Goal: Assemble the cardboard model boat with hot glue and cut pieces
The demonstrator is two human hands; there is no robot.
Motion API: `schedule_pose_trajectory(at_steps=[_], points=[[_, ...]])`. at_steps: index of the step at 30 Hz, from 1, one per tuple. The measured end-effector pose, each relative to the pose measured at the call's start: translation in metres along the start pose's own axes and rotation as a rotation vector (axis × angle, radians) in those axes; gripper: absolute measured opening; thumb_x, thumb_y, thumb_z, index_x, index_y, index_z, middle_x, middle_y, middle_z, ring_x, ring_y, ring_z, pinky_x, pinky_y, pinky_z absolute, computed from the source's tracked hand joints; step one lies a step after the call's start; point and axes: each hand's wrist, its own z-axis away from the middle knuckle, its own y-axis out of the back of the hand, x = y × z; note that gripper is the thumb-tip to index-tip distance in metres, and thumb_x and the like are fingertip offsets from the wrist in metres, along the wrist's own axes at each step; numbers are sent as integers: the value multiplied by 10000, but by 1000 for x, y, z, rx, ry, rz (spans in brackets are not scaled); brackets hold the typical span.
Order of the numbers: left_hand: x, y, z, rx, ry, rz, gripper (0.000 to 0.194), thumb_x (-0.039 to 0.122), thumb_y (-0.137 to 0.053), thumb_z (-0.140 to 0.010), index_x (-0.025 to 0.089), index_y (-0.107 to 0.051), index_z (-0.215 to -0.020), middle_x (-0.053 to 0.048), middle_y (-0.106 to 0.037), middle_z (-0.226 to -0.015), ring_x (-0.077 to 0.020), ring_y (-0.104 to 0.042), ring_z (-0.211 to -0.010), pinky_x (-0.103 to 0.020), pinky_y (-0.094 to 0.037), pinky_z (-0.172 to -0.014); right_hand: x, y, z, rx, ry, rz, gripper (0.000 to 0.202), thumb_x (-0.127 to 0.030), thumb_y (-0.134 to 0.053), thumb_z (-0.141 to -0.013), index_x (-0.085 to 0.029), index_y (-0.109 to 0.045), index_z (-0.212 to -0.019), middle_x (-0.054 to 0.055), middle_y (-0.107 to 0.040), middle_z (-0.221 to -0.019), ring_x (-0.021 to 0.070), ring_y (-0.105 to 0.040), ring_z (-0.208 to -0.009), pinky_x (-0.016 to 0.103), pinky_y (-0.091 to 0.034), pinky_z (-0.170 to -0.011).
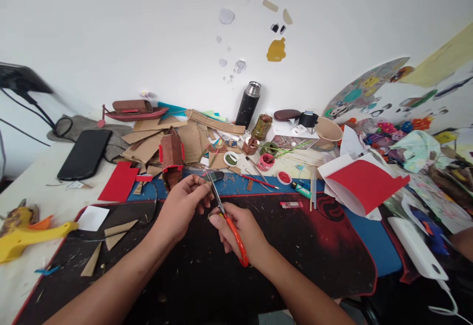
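Observation:
My right hand is closed around the orange-red handles of a pair of scissors, whose metal blades point up and away from me. Close by on the left, the fingers of my left hand pinch a small piece of cardboard at the blades. Most of that piece is hidden by the fingers. Just beyond my left hand stands a brown model cabin with red trim. Both hands are above a black mat with a red edge.
Cardboard scraps, paint pots and a black flask line the wall. At left are a phone, red card and a yellow glue gun. Rolled red paper and a white power strip lie right.

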Motion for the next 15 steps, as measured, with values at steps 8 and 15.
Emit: schedule_pose_trajectory(at_steps=[8, 15], points=[[2, -4, 1, 15, -4, 16, 340, 445, -833, -711, 211, -589, -741, 23, -654, -615, -131, -582, -527, -218, -411, -442, 1, -1, 0, 10, 2, 3, 297, -494, -682, -998, -197, -684, -1006, -79, -556, -558, 95, -525, -390, 183, -420, -400], [-2, -5, 1, 32, -5, 36, 335, 437, -837, -724, 212, -590, -743, 23, -657, -618, -131, -586, -533, -215, -414, -447, 0, -1, 0, 19, 0, 7, 279, -476, -684, -997, -197, -679, -992, -84, -546, -554, 93, -520, -380, 179, -415, -387]])
